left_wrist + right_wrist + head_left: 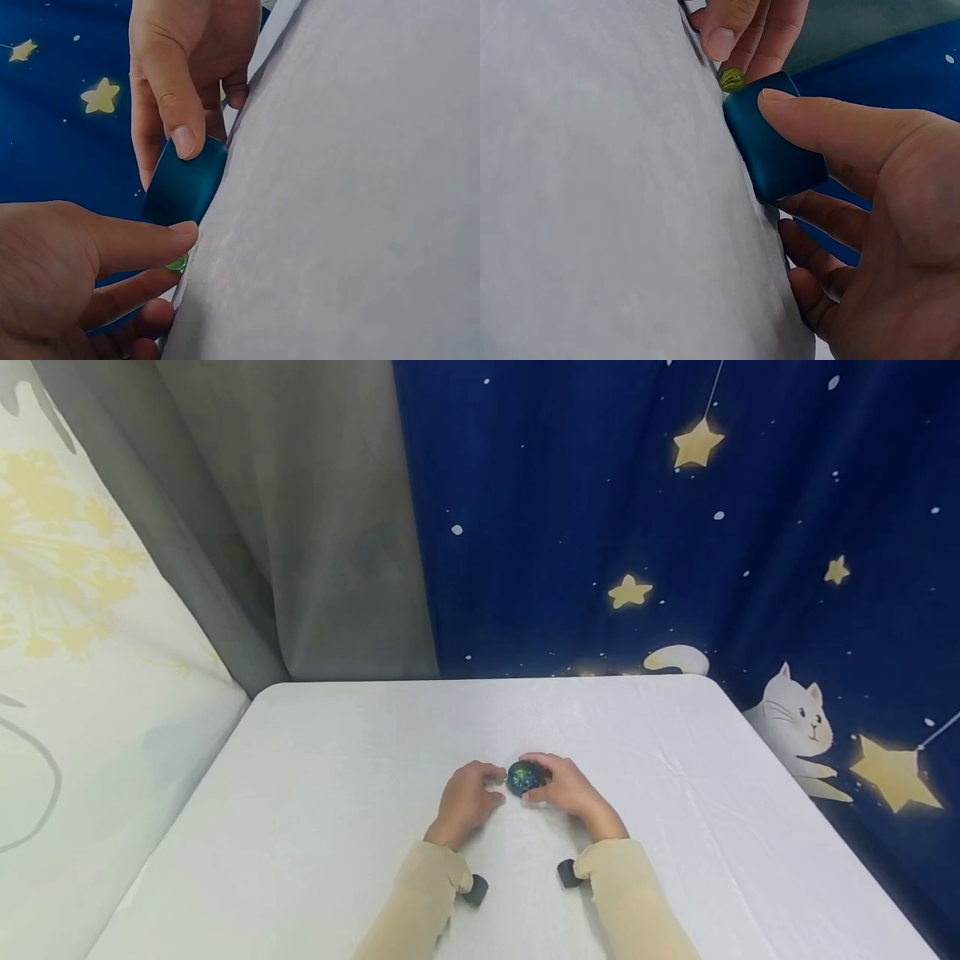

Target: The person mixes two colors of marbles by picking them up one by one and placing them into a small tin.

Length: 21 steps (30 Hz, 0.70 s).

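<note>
My right hand [566, 785] grips a small round teal tin [524, 778] from the right, thumb on the near side and fingers round the far side. Its top has a green and blue pattern; the smooth teal side shows in both wrist views. At the tin's left is my left hand [467, 797], with thumb and index finger curved and apart. A small green striped, marble-like ball [731, 79] lies by the left index finger, close to the tin. Partly hidden behind the left thumb in the left wrist view, the ball may be touching that index finger; I cannot tell.
A white-covered table [337, 793] extends around both hands. Behind it hang a grey curtain [345, 527] and a dark blue curtain [540, 527] with stars and a cat. Pale patterned fabric [90, 652] is on the left. Each beige sleeve has a black piece at the wrist.
</note>
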Tool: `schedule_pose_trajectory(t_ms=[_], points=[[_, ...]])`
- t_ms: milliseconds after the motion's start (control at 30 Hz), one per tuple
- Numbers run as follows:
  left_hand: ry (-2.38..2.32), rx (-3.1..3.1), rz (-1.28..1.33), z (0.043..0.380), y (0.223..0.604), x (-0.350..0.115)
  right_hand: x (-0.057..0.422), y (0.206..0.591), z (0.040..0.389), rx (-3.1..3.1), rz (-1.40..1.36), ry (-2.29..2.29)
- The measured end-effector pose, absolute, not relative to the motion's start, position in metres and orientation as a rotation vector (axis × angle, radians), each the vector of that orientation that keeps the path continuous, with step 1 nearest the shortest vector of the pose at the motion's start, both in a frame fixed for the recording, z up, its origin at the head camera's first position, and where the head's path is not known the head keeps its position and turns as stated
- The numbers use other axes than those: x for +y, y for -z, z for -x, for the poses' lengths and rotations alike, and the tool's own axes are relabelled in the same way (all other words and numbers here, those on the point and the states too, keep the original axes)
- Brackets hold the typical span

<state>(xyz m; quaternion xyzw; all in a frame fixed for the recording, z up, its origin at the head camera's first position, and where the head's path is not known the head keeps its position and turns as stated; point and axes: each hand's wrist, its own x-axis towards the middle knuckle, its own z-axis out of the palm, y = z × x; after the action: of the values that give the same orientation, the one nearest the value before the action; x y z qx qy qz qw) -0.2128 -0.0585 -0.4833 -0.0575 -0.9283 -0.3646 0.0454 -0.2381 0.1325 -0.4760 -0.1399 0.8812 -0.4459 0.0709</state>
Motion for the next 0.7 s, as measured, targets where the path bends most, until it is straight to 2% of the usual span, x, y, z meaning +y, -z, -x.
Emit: schedule_pose_trajectory(t_ms=[700], points=[[1.112,-2.798,0.153,0.2155,0.4871,-0.0602,0.1327,0.4766,0.2384,2.661,0.440,1.323]])
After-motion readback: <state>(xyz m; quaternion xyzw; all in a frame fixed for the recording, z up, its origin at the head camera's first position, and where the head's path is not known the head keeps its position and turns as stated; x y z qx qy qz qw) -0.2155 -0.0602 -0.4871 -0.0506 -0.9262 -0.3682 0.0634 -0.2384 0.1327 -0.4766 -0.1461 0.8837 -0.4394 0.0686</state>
